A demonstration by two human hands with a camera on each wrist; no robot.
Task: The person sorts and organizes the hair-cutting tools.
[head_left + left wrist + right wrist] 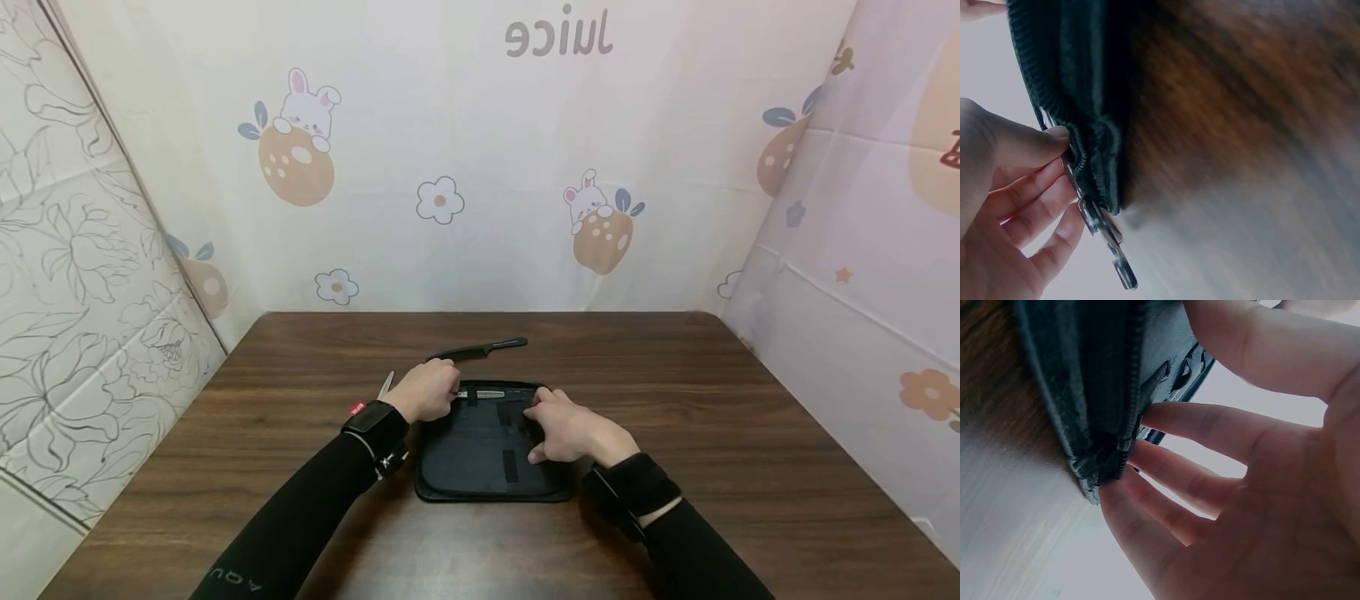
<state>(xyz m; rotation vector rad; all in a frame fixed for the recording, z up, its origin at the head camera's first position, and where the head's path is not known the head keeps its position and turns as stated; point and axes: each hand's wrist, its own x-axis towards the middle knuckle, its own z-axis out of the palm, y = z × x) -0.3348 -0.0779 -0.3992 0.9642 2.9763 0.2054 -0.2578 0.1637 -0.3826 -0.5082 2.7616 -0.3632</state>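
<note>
A black zippered case with dark straps lies on the wooden table. Along its far edge, a strap crosses silver thinning scissors; a ridged strip of them shows in the right wrist view. At the case's far left corner my left hand pinches the scissors' metal handle between thumb and fingers. My right hand rests at the far right side, its fairly straight fingertips touching the zippered edge. The thumb is spread apart from them.
Beyond the case lies a black comb. A thin silver pointed piece and a small red tag show beside the left wrist. The brown table is backed by a printed curtain.
</note>
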